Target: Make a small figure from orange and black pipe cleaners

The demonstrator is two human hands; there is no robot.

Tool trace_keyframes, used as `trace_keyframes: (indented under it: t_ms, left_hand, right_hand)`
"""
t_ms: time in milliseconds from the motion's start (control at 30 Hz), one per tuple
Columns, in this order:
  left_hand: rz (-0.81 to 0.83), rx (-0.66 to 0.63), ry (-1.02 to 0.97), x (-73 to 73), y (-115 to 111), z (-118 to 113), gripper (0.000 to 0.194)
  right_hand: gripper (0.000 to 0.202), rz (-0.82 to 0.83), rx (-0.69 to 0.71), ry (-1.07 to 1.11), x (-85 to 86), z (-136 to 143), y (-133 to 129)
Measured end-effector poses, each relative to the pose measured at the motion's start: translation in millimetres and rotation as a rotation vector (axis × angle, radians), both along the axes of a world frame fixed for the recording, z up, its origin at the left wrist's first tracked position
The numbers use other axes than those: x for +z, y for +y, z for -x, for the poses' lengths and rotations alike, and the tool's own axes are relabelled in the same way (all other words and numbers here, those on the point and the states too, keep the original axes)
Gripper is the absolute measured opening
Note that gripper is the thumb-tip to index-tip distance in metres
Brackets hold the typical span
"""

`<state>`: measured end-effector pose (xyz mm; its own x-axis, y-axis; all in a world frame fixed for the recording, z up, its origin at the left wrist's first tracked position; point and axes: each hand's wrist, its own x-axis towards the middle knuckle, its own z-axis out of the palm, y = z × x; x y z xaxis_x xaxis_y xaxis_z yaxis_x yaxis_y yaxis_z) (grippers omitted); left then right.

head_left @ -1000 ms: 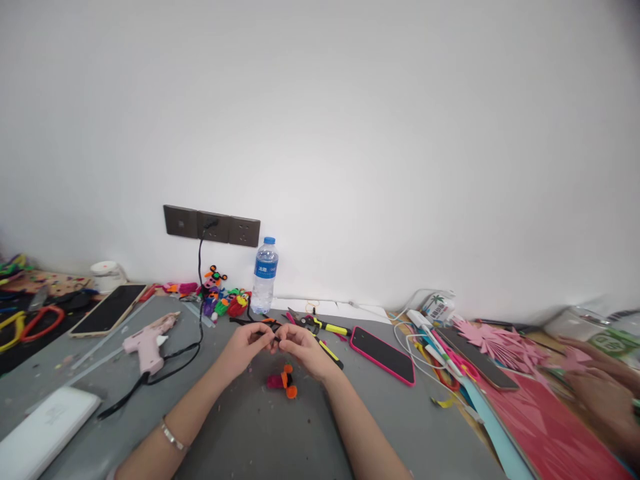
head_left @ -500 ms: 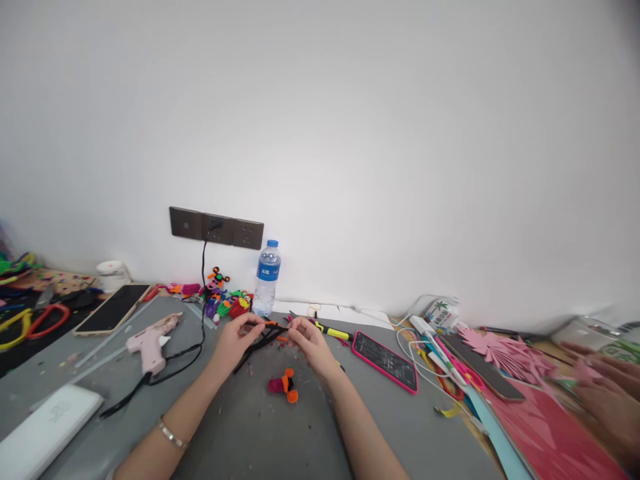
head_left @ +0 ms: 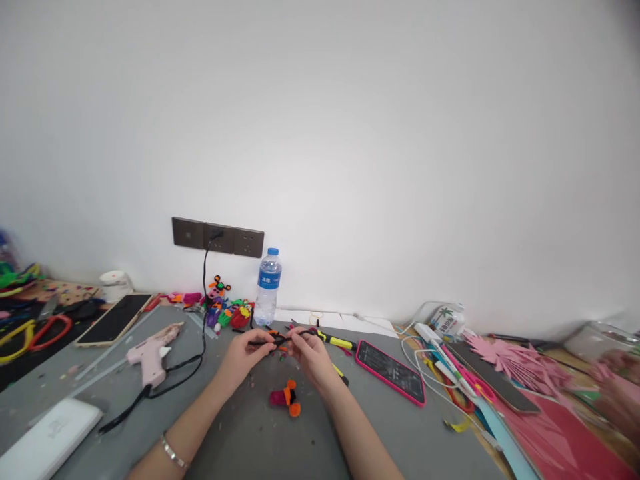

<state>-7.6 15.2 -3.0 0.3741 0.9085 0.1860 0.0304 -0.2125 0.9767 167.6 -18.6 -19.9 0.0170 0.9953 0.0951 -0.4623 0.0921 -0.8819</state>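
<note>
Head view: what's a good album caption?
Left hand and right hand hold a black pipe cleaner beyond an orange-and-magenta figure.

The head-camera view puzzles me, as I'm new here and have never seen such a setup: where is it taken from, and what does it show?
There is no machine here: a camera worn on a person's head looks forward and down at their two bare hands. The left hand and right hand pinch a thin black strand between their fingers. Nearer the wearer, a small magenta, orange and black piece lies on the grey work surface. To the left lies a pink glue gun; to the right, a phone in a pink case. A water bottle stands near the wall. The blurred hand at the right edge is another person's.
</note>
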Motion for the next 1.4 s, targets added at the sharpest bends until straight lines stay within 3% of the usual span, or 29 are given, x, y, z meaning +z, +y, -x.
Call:
trace_keyframes:
  t_ms: [200, 433, 667, 767, 1100, 1400]
  left_hand:
    - [0.133, 0.023, -0.12, 3.4, -2.3, 0.5, 0.027]
    - [0.229, -0.016, -0.229, 1.2, -4.2, 0.6, 0.032]
    - [0.103, -0.263, -0.035, 9.4, -11.5, 1.2, 0.028]
    - [0.129, -0.348, -0.006, 9.5, -15.1, -1.4, 0.029]
    - [0.353, -0.2, -0.326, 14.9, -16.5, -4.4, 0.032]
    - [0.414, -0.334, -0.094, 14.1, -22.6, -5.3, 0.033]
  right_hand:
    - [0.037, 0.065, -0.058, 0.051, -1.6, 0.5, 3.5]
    - [0.033, 0.047, -0.009, 0.128, 1.7, -2.8, 1.6]
    - [0.024, 0.0, 0.07, 0.144, 2.9, -3.0, -2.4]
    - [0.021, -0.009, 0.109, 0.09, 2.0, -2.9, -4.0]
    - [0.021, -0.022, 0.127, 0.133, 6.4, -4.7, -4.9]
    - [0.021, -0.007, 0.213, -0.008, 11.9, -2.1, -12.8]
